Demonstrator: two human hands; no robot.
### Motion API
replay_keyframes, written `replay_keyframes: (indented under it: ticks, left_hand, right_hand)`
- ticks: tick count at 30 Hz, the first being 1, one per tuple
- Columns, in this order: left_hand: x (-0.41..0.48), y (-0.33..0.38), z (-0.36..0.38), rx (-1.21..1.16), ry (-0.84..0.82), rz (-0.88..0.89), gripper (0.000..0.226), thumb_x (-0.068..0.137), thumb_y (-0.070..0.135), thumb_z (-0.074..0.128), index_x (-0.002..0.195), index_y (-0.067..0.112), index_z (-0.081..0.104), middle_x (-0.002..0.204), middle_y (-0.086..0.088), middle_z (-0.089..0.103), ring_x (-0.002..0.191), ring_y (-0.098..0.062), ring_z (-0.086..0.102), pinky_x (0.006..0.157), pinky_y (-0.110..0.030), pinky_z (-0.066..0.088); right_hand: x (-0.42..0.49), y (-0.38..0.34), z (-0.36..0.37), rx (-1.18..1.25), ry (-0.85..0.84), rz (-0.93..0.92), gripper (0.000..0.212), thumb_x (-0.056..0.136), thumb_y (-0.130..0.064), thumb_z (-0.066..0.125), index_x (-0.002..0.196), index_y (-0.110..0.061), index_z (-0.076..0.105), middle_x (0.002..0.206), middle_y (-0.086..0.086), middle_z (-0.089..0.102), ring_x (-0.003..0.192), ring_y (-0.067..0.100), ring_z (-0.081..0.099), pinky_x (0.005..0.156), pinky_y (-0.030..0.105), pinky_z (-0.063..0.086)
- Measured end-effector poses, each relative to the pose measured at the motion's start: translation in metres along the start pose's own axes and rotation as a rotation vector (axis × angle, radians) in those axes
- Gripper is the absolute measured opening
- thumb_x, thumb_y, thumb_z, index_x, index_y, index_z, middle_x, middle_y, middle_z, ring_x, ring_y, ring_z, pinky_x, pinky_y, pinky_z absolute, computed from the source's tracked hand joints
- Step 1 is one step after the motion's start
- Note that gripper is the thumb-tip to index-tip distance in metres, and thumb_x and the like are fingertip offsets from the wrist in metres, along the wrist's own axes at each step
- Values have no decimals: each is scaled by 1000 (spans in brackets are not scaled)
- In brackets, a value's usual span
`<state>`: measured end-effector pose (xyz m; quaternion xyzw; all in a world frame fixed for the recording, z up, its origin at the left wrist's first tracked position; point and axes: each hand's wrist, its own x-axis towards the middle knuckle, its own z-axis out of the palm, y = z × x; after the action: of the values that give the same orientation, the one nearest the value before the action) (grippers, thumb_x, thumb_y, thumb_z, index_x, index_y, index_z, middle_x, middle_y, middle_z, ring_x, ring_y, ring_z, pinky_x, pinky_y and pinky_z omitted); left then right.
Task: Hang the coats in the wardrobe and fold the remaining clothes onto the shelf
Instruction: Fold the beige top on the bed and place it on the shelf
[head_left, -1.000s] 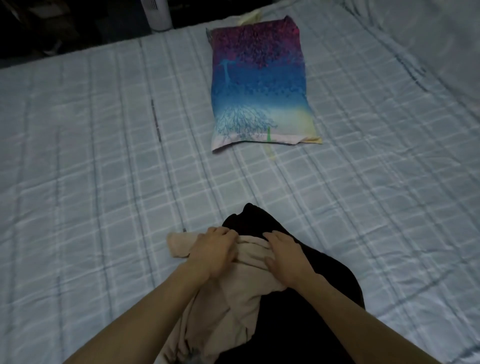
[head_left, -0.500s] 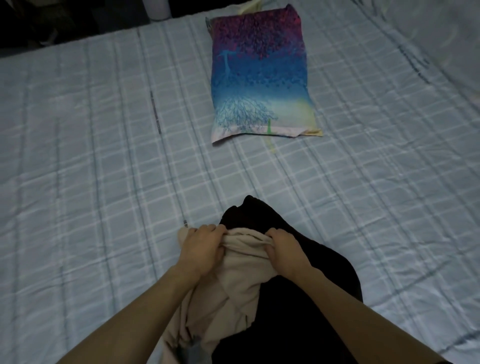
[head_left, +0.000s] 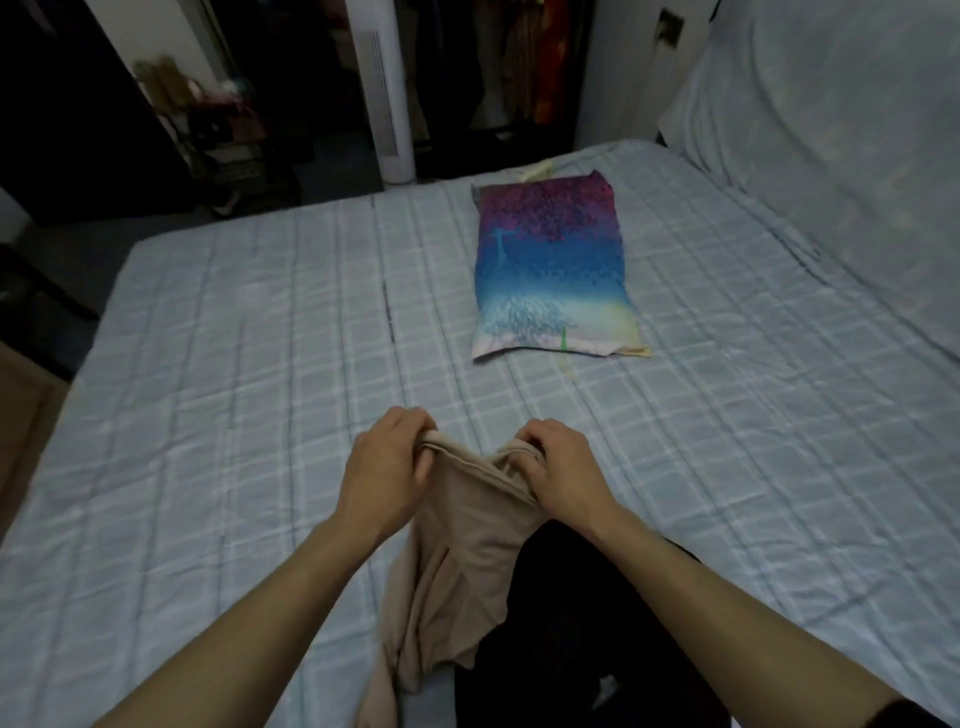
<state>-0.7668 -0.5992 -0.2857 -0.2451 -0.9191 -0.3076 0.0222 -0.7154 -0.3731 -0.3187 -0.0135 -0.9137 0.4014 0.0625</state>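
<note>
Black garment (head_left: 587, 639) lies heaped at the near edge of the bed (head_left: 208, 415). Beige garment (head_left: 462, 551) hangs down beside and partly over it, top edge raised off the bed. Left hand (head_left: 387, 467) and right hand (head_left: 563, 470) each closed, pinching that top edge, a little apart. Farther back: pillow (head_left: 550, 275) flat on the bed. Beyond the bed, dim wardrobe (head_left: 509, 62) with hanging clothes.

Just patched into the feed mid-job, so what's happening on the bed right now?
A person stands at the bed with a beige garment pinched by its top edge, left hand and right hand each closed in a grip on it. It hangs partly lifted, its lower part beside dark clothing on the bed. A colourful pillow lies further back. Nothing is folded yet.
</note>
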Motion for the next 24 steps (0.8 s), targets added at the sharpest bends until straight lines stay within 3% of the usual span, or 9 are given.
replay_keyframes:
  ticks: [4, 8, 11, 14, 17, 20, 24]
  left_hand:
    - [-15, 24, -54, 40, 87, 26, 12, 81, 17, 51, 90, 25, 54, 86, 9, 51, 74, -15, 54, 70, -41, 48]
    - [-33, 36, -99, 98, 62, 31, 18, 82, 12, 63, 90, 26, 56, 86, 12, 52, 75, -11, 54, 71, -34, 48]
    - [-47, 46, -124, 125, -2, 76, 22, 78, 15, 71, 91, 27, 59, 86, 15, 52, 78, -7, 51, 74, -31, 44]
    - [-57, 59, -143, 115, -38, 117, 36, 75, 32, 77, 108, 31, 60, 101, 16, 53, 91, -3, 51, 83, -33, 46]
    - [-57, 79, -163, 102, 64, 143, 55, 76, 45, 78, 125, 32, 55, 117, 16, 53, 106, -4, 50, 93, -28, 44]
    - [-52, 108, -184, 41, 230, 201, 60, 81, 41, 77, 133, 26, 53, 126, 9, 55, 114, -7, 50, 97, -23, 40]
    - [-45, 149, -205, -69, 250, 258, 55, 82, 34, 77, 132, 24, 56, 127, 9, 58, 117, -5, 51, 99, -22, 40]
  right_hand:
    - [-1, -52, -18, 8, 80, -113, 10, 86, -22, 63, 84, -12, 65, 81, 4, 62, 75, 18, 56, 68, 30, 39]
    - [4, -105, -44, 74, 183, -177, 6, 84, -16, 70, 82, -13, 66, 80, 2, 65, 76, 16, 57, 70, 27, 41]
    - [8, -146, -70, 78, 230, -278, 6, 83, -13, 73, 83, -12, 67, 82, 2, 66, 78, 15, 57, 71, 23, 41]
    - [8, -181, -97, 62, 237, -370, 4, 84, -14, 72, 86, -14, 69, 84, 1, 65, 79, 12, 57, 72, 15, 39]
    - [0, -208, -118, 66, 221, -435, 6, 84, -11, 73, 86, -16, 70, 82, -3, 63, 77, 8, 57, 71, 16, 40]
    - [-11, -230, -129, 83, 210, -499, 7, 84, -8, 73, 87, -14, 71, 82, -9, 61, 76, 5, 58, 71, 15, 42]
    - [-27, -254, -141, 174, 187, -496, 9, 83, -8, 74, 89, -15, 74, 85, -5, 66, 79, 12, 63, 73, 29, 51]
